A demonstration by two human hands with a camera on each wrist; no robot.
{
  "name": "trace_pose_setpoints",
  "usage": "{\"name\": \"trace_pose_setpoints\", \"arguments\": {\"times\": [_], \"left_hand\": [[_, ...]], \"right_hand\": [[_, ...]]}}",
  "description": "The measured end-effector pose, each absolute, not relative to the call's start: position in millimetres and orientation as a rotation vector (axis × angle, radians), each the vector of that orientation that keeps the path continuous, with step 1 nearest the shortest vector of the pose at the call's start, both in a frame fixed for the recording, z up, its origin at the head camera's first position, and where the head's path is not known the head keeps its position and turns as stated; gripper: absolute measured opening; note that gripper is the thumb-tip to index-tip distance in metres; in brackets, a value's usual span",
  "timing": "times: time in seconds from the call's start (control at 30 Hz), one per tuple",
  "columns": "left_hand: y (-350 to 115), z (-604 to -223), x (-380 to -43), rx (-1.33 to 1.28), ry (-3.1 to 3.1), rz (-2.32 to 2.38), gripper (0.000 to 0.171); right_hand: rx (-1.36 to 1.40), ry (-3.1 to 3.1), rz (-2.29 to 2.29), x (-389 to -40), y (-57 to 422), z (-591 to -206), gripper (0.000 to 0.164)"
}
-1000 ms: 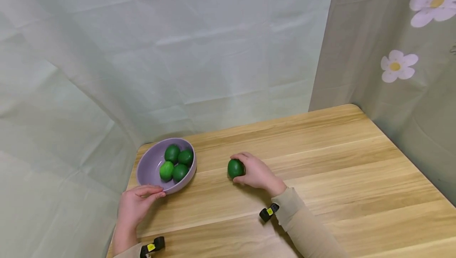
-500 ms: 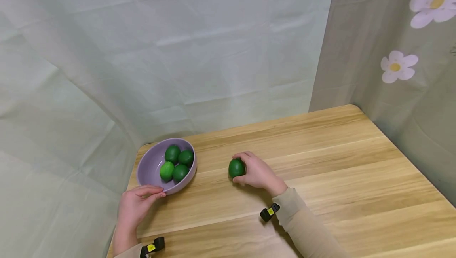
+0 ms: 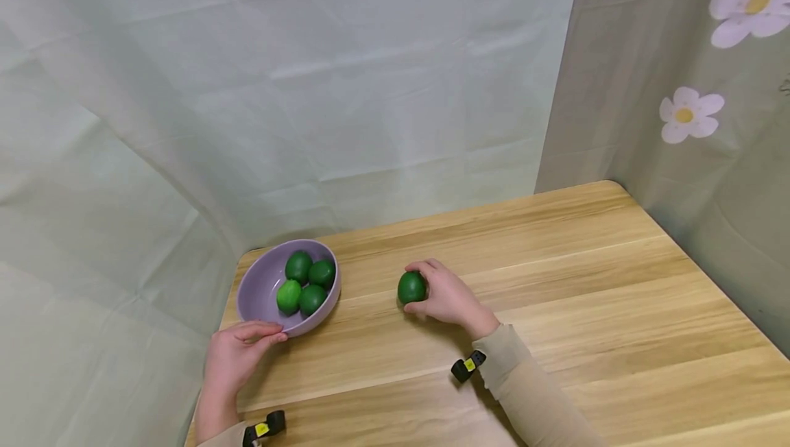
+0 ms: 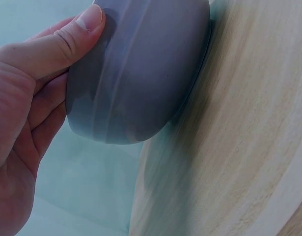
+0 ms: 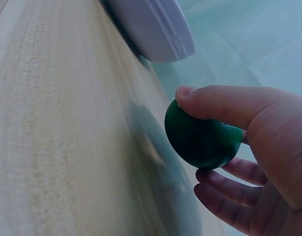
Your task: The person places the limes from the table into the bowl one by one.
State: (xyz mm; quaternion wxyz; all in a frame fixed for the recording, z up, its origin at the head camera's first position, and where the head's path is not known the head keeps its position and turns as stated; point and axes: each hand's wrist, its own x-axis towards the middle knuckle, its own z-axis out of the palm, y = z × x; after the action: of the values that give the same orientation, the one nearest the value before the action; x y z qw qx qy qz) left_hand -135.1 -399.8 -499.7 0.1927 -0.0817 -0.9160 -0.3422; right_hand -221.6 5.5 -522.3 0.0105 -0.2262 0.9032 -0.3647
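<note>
Between thumb and fingers, my right hand (image 3: 449,300) pinches a dark green lime (image 3: 411,287) near the middle of the table. In the right wrist view this lime (image 5: 202,135) has glossy, dimpled skin, and its shadow falls on the wood beside it. My left hand (image 3: 237,354) grips the near rim of a purple bowl (image 3: 262,286), thumb on the outer wall, as the left wrist view of the bowl (image 4: 151,69) shows. Inside the bowl, gathered toward its right side, lie a bright green lime (image 3: 288,297) and several darker ones, including this dark green lime (image 3: 299,266).
The bowl stands at the far left corner of the wooden table (image 3: 586,310). A pale cloth (image 3: 382,90) hangs behind the table and along its left side. On the right hangs a grey curtain (image 3: 623,56) with printed flowers.
My right hand has shifted slightly to the right and away from me, carrying the dark green lime. The left hand and the bowl keep their places.
</note>
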Motion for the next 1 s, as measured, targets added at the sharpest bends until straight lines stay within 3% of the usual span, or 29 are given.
{"name": "trace_pose_setpoints", "arguments": {"times": [1.0], "left_hand": [[-400.3,-498.8,-135.2,-0.231,-2.586,-0.922,0.019]], "right_hand": [[-0.667,2.801,-1.226,-220.2,9.4,-514.1,0.076]]}}
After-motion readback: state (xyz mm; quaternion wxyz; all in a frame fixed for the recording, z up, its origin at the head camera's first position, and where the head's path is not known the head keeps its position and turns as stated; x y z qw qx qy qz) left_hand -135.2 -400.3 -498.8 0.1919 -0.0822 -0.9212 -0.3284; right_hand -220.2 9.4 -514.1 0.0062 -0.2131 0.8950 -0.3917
